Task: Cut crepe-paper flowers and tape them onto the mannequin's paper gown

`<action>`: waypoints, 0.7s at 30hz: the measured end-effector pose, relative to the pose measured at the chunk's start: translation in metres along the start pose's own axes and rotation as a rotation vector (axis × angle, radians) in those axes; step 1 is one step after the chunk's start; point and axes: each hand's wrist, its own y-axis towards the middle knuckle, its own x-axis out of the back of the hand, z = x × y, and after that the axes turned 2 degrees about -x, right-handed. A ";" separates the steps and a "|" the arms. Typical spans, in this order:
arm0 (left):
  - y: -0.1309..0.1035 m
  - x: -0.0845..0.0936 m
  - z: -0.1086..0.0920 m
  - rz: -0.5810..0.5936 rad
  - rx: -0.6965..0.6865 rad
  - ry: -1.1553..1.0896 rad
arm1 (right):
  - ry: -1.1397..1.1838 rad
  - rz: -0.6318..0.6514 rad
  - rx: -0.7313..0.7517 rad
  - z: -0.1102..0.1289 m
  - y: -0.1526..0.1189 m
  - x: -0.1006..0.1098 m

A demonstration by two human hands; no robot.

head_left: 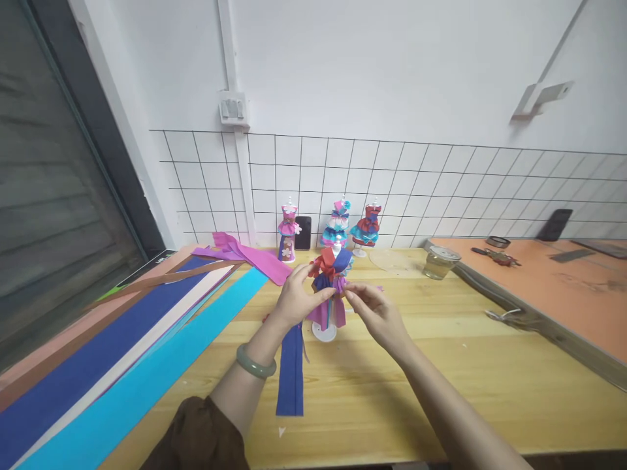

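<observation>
A small white mannequin stand (324, 333) stands upright in front of me, wearing a crepe-paper dress (327, 262) with a red and blue top and a purple skirt. My left hand (296, 297) curls round the dress's left side, its thumb across the front at the waist. From the right, my right hand (382, 320) pinches the purple paper at the waist between thumb and fingers. The fingertips partly hide the waist. Below my left hand lies a folded dark blue paper strip (291, 375), with a pair of scissors or similar thing too covered to make out.
Three dressed mannequins, one pink (289, 225), one blue and white (335, 225), one red (369, 222), stand by the wall near a phone (304, 233). Long paper strips (161, 359) cover the left. A lidded plastic cup (441, 262) and orange mat (553, 294) are right.
</observation>
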 end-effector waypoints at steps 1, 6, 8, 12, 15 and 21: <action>0.003 -0.001 -0.003 0.023 -0.027 0.019 | -0.016 0.015 0.011 -0.001 0.001 -0.001; 0.010 -0.005 -0.006 0.058 -0.092 0.055 | -0.044 0.021 0.072 -0.002 0.008 -0.006; 0.011 -0.006 -0.005 0.055 -0.103 0.050 | -0.067 0.013 0.108 0.000 0.011 -0.007; 0.012 -0.009 -0.004 0.058 -0.111 0.023 | -0.116 0.010 0.151 0.003 0.015 -0.011; 0.012 -0.010 -0.003 0.059 -0.115 0.000 | -0.090 0.016 0.128 0.002 0.019 -0.013; 0.011 -0.010 -0.002 0.051 -0.119 0.001 | -0.079 -0.035 0.040 0.001 0.021 -0.017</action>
